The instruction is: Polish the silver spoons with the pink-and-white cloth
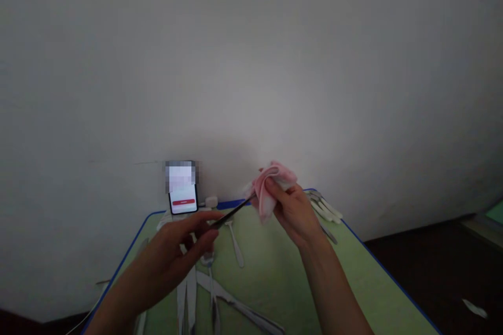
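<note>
My left hand [184,243] is closed on the handle of a long, thin metal piece of cutlery [231,213], probably a knife, held above the green table [365,282]. Its far end goes into a pink cloth [267,188] that my right hand [293,209] grips bunched around the tip. Both hands hover over the table's far half, near the wall.
Several knives, spoons and forks [220,298] lie on the table below my left hand, one spoon [234,243] in the middle, and more cutlery [324,209] sits at the far right corner. A lit phone [183,196] leans against the white wall. Dark floor lies to the right.
</note>
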Demonstrator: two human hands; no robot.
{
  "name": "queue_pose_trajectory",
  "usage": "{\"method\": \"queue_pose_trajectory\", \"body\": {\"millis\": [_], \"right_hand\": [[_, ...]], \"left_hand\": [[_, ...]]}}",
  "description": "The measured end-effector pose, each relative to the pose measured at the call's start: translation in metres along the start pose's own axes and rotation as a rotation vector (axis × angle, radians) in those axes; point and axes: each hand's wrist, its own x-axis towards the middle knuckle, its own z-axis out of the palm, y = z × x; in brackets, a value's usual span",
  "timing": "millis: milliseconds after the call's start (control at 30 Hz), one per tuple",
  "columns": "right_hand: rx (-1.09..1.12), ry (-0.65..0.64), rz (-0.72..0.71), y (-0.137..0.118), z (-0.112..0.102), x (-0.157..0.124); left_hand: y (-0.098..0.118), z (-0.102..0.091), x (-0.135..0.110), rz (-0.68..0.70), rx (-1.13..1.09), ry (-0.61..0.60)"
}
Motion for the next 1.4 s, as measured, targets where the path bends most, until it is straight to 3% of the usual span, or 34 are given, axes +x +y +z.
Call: {"method": "queue_pose_trajectory", "body": {"millis": [133,333,533,833,1000,1133,1400], "right_hand": [[0.099,0.064,-0.054,-0.005,0.000,0.002],[0.161,0.158,-0.114,0.001,0.011,0.003],[0.137,0.084,-0.097,0.009,0.016,-0.001],[-0.134,-0.071,-0.080,0.010,0.000,0.003],[-0.483,-0.124,-0.188,0.015,-0.012,0.011],[-0.656,-0.098,-0.225,0.035,-0.030,0.023],[-0.952,-0.172,-0.121,0.086,-0.070,0.042]], "left_hand": [[0.001,-0.008,-0.007,0.038,-0.034,0.003],[0.013,0.003,-0.001,0.081,-0.038,-0.034],[0.006,0.010,0.004,0.057,0.061,0.045],[-0.002,0.021,0.016,-0.024,0.120,-0.062],[-0.014,0.026,0.016,-0.084,0.139,-0.165],[-0.023,0.028,0.018,-0.110,0.169,-0.200],[-0.024,0.030,0.020,-0.124,0.193,-0.284]]}}
